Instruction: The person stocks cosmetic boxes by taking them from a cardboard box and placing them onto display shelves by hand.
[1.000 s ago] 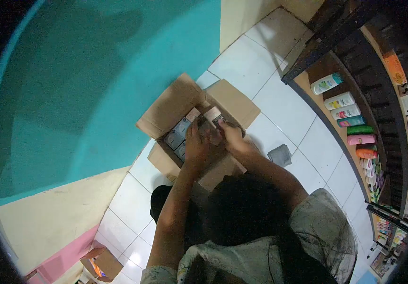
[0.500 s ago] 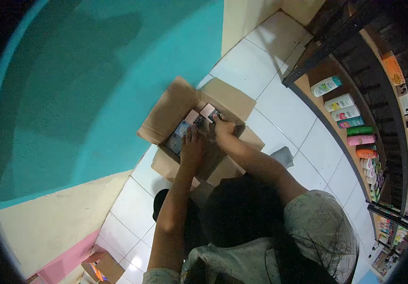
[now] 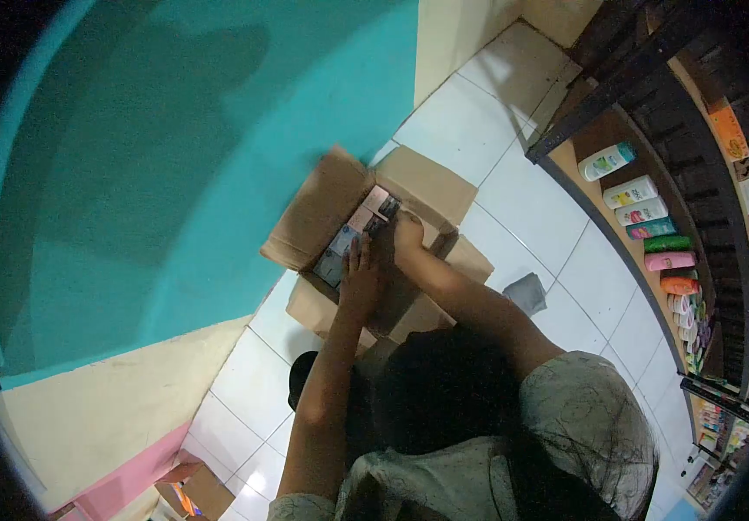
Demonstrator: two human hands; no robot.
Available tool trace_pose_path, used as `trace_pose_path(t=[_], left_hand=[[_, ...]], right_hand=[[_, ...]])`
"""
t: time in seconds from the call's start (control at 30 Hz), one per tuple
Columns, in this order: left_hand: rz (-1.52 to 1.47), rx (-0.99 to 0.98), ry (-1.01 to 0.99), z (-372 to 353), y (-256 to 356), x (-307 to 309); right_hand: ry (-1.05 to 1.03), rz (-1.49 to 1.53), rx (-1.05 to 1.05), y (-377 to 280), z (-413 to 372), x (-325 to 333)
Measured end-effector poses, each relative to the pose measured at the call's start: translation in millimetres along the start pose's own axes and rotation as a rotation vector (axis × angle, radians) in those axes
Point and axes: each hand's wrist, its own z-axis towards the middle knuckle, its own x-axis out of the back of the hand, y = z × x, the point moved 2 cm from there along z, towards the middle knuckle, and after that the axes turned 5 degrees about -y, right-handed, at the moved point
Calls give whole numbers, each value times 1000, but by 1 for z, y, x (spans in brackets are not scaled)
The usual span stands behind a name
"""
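Note:
An open cardboard box (image 3: 314,208) stands on the floor against the wall, its flaps spread outward. Along its far side lies a row of small packages: a pink-and-dark small box (image 3: 378,200), another pinkish one (image 3: 361,220) and grey-blue packs (image 3: 329,264). My left hand (image 3: 362,276) lies over the grey-blue packs with fingers stretched out, touching them. Curled beside the right end of the row is my right hand (image 3: 408,234); its fingertips are partly hidden, and what they hold cannot be made out.
A teal and cream wall (image 3: 244,208) rises behind the box. To the right, a curved shelf (image 3: 596,213) carries several bottles (image 3: 631,191). A grey cloth-like piece (image 3: 526,293) lies on the white tiles. Another cardboard box (image 3: 205,492) sits at lower left.
The pink-and-dark small box, tilted under my right hand before, now lies in line with the row. My right hand has drawn slightly away from it. My left hand stays on the packs.

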Motion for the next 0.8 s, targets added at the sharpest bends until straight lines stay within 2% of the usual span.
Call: trace_pose_path(t=[0.07,0.17,0.27,0.37,0.47,0.57,0.63,0.7,0.77,0.8], left_hand=[[22,17,48,4,-1,-11],[67,-10,124,-1,5,-2],[-39,-52,137,-17,24,23],[-42,-241,-73,-40,46,-7],[-172,-62,191,-75,73,-80],[-457,138,-53,-65,58,-77],[-655,274,-217,-56,55,-74],[-677,297,-393,-54,58,-59],[-509,199,-561,-52,58,-32],[-504,128,-440,-58,56,-39]], right_hand=[[-92,192,-126,-3,-9,-4],[-412,212,-16,18,7,-18],[-449,424,-236,-25,-23,-23],[-366,440,-358,-32,-30,-34],[-329,427,-415,-7,-8,-36],[-506,639,-362,-23,-19,-40],[-550,702,-352,-41,-29,-47],[-516,680,-385,-62,-45,-57],[-547,660,-398,-61,-45,-59],[-664,646,-383,-52,-38,-54]])
